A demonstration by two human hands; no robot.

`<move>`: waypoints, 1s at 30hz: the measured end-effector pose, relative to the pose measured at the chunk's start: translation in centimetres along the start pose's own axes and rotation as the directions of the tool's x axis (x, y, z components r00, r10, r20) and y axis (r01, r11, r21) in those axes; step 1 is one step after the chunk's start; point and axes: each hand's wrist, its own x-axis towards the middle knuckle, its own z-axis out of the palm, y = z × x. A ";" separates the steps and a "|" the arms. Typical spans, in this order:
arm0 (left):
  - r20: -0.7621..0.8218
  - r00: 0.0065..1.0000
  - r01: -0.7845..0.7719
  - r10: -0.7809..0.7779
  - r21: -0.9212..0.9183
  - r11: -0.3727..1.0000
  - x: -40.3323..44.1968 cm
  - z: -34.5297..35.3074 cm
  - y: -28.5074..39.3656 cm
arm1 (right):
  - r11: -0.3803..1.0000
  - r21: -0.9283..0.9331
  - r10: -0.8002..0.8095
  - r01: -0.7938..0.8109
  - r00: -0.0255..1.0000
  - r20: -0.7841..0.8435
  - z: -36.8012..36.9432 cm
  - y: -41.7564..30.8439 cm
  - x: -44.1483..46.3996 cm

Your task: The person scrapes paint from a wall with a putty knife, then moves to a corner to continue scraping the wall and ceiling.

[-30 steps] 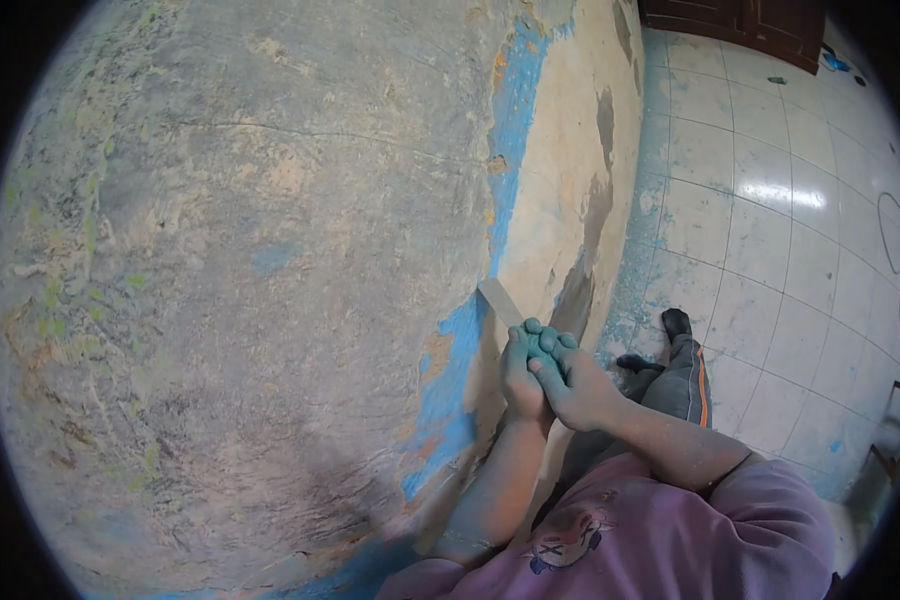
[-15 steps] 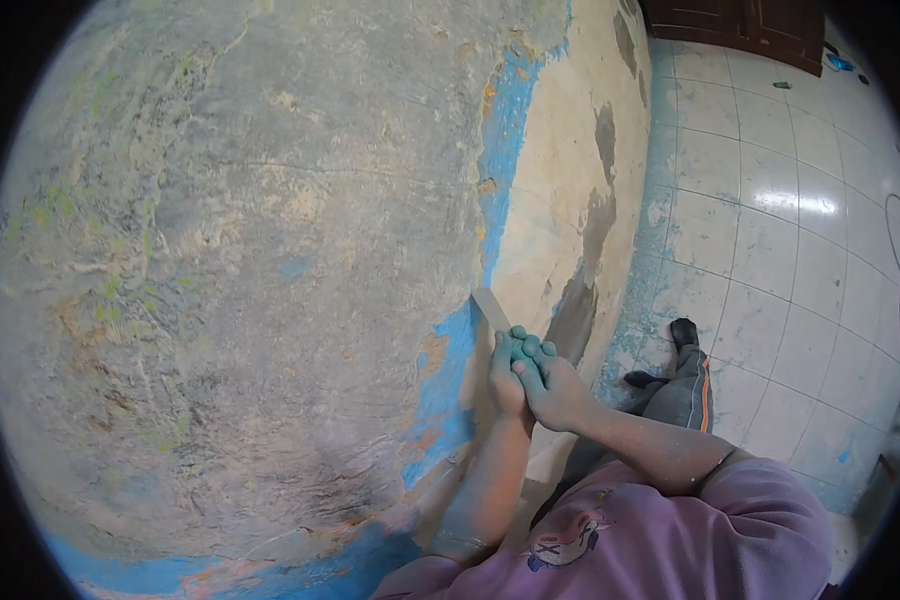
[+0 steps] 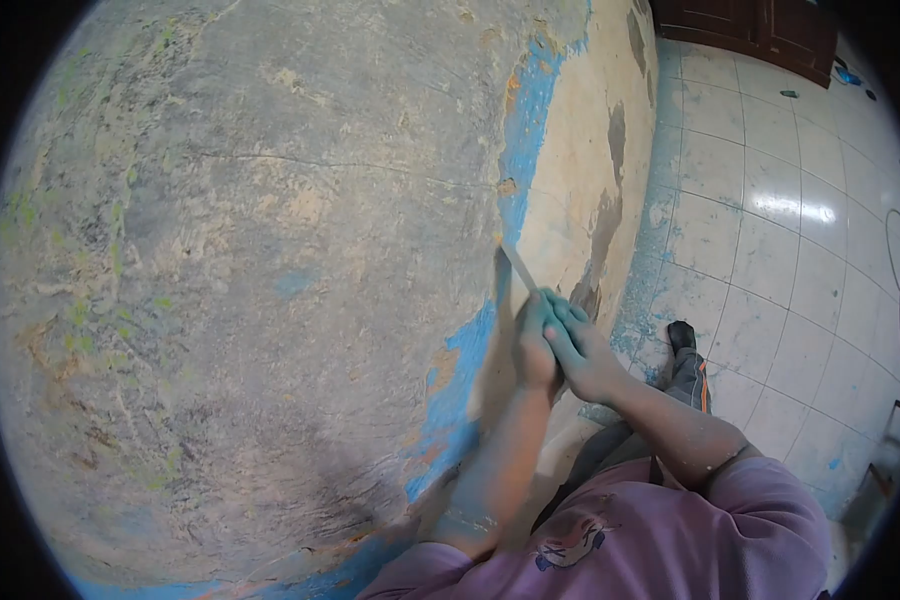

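Note:
A scraper (image 3: 519, 268) with a flat metal blade points up and to the left, its tip at the lower end of a strip of blue paint (image 3: 527, 135) on the wall. My left hand (image 3: 537, 350) and my right hand (image 3: 588, 360) are clasped together around its handle, which their fingers hide. Bluish-green dust coats the fingers of both hands. The blade appears narrow, turned nearly edge-on to me. Below it, another patch of blue paint (image 3: 457, 385) remains on the wall beside my left forearm.
Rough grey plaster covers the wall (image 3: 320, 250) on the left, with a cream layer right of the blue. The tiled floor (image 3: 705, 235) carries blue flakes along the wall's foot. A dark wooden piece of furniture (image 3: 750, 30) stands at the far end. My shoe (image 3: 681, 336) shows below.
Both hands and the scraper have moved up along the wall, and the blade has turned from showing its flat face to nearly edge-on. The view has shifted slightly.

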 end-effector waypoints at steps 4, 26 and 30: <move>-0.049 0.998 0.049 -0.038 0.238 0.970 -2.6 -3.4 -2.5 | 0.981 0.195 -0.059 0.009 0.965 0.256 -1.0 4.2 -3.0; -0.071 0.992 0.126 -0.107 0.401 0.907 -8.9 -5.1 0.8 | 0.926 -0.361 -0.003 0.113 0.957 0.291 -0.3 -2.1 -3.0; -0.061 0.997 0.073 -0.052 0.417 0.906 -9.2 -5.3 -0.4 | 0.889 0.219 0.291 -0.401 0.867 0.404 0.9 -1.7 -1.6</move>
